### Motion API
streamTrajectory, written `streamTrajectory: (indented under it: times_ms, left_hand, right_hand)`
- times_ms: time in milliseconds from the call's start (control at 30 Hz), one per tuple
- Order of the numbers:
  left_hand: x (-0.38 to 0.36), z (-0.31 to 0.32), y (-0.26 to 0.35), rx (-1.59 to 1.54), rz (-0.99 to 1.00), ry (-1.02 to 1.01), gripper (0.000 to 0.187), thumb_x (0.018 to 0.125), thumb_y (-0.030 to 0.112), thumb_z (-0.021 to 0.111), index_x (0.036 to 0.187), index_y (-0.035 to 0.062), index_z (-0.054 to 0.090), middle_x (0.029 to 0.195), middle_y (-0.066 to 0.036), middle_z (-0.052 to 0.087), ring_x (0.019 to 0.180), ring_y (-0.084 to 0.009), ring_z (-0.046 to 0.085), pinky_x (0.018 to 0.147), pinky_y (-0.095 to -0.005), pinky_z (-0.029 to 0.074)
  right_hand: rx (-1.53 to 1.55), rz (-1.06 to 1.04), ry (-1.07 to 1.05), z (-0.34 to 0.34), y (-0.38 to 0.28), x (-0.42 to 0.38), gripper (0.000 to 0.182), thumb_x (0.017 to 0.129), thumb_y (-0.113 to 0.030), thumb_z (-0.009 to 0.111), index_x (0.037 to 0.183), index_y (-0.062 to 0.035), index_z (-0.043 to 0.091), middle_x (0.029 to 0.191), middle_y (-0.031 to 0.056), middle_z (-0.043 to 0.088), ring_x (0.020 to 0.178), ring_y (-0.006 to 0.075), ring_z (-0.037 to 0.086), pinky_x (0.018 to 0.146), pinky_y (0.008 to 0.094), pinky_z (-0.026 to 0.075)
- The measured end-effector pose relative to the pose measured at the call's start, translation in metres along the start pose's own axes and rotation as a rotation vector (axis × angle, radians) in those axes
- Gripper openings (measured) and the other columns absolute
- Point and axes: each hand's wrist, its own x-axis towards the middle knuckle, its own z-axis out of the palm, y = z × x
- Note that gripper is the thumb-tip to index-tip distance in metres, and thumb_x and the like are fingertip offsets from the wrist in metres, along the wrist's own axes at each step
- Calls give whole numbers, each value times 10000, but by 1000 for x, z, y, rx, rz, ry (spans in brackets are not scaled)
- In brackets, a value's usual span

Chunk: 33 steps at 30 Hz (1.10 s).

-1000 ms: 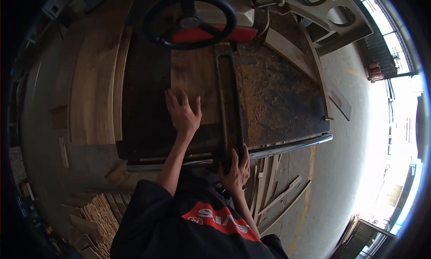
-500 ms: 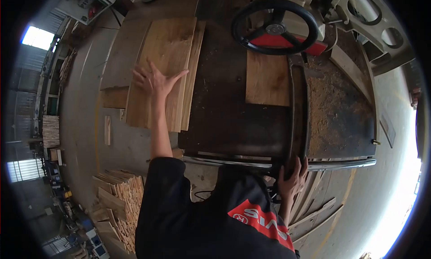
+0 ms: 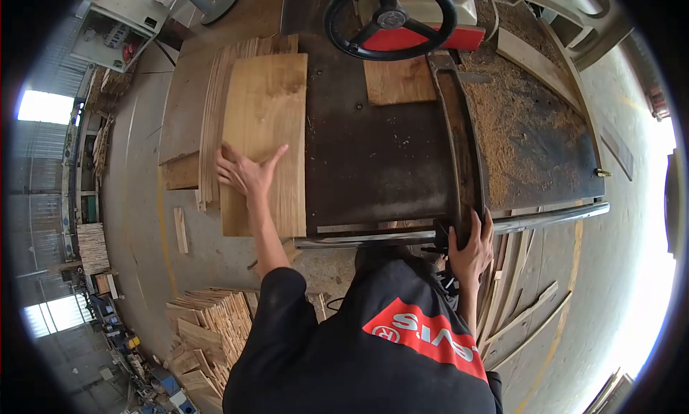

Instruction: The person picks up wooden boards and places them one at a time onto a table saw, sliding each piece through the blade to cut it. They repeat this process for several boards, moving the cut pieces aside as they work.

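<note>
My left hand [image 3: 247, 176] lies on a light wooden board [image 3: 267, 120], fingers spread over its left side and thumb stretched across its face. The board rests near the left edge of the dark machine table [image 3: 373, 170], beside a stack of boards [image 3: 215, 120]. My right hand [image 3: 471, 255] grips the near end of a long metal fence [image 3: 468, 141], thumb on one side and fingers on the other. Another wooden board [image 3: 398, 82] lies left of the fence, its far part hidden under a black handwheel [image 3: 391, 19].
Sawdust [image 3: 506, 141] covers the table right of the fence. A metal rail [image 3: 545, 217] runs along the front edge. A pile of cut wood [image 3: 215, 321] stands at lower left, and long strips [image 3: 527, 310] lie on the floor at lower right. A fan [image 3: 208, 5] stands at the back.
My left hand and the light board have come nearer to my body, and the board now lies straighter. The board by the fence has gone farther under the handwheel. My right hand stays on the fence.
</note>
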Motion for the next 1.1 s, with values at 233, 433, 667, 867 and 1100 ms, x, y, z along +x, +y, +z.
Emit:
streamTrajectory:
  times_ms: [233,433,667,867,1100]
  left_hand:
    - [-113,-1,-4,70,-43,-30,1460,567,881,804,1643,55,264,1629,-316,218,1516,-491,190,1179,-721,171]
    - [-209,-52,-64,-289,-748,-13,1236,744,783,774,1569,-43,367,1548,-280,425,1409,-430,440,1153,-584,364]
    - [-274,-23,-137,-1721,-948,-686,874,892,543,788,1461,-64,523,1373,-171,633,1238,-301,614,1062,-404,471]
    - [-315,-49,-105,-1271,-873,-432,599,899,344,831,1313,-49,647,1221,-150,702,1135,-232,645,979,-382,495]
    - [-287,-227,9,-470,-40,-281,305,983,258,723,1104,-21,732,825,-219,722,699,-337,717,645,-422,538]
  right_hand:
    - [6,-57,30,-2,6,-2,569,898,-323,745,1393,-88,593,1569,207,435,1362,442,515,1014,513,508]
    - [24,-81,34,0,8,-3,557,905,-312,729,1385,-71,584,1561,221,428,1358,444,508,1024,534,499]
    - [33,-135,22,1,13,-4,569,922,-353,711,1390,-55,582,1558,281,398,1371,481,476,1055,546,476]
    - [60,-160,4,0,17,-6,581,929,-363,702,1394,-40,575,1569,288,379,1389,479,451,1077,551,456]
    - [83,-246,59,4,27,-7,595,894,-359,742,1384,-63,578,1556,304,387,1374,487,461,1076,550,459]
